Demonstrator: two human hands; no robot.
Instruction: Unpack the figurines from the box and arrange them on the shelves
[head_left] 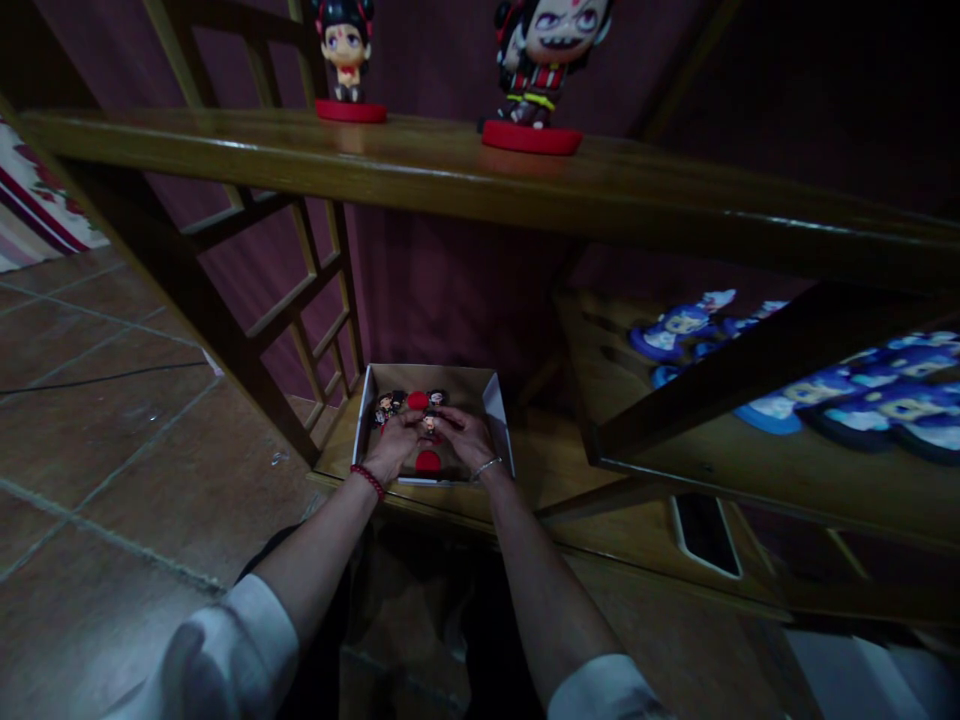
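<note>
Both of my hands reach into a shallow white-edged box (498, 415) on the bottom shelf. Between the fingertips of my left hand (399, 442) and my right hand (465, 437) is a small dark-haired figurine (430, 424), gripped from both sides. Inside the box, another figurine (386, 404) lies at the left, partly behind my left hand, and one more (437, 398) is at the back. A round red base (418, 400) shows near the back wall of the box, and a second red base (428, 461) near its front.
Overhead, a wooden shelf (450, 170) holds a figurine (345, 50) and larger ones (547, 75) on red bases. Several blue figurines (810, 385) stand on the right shelf. A phone-like dark-screened device (707, 535) lies lower right. A lattice side panel (300, 290) borders the left.
</note>
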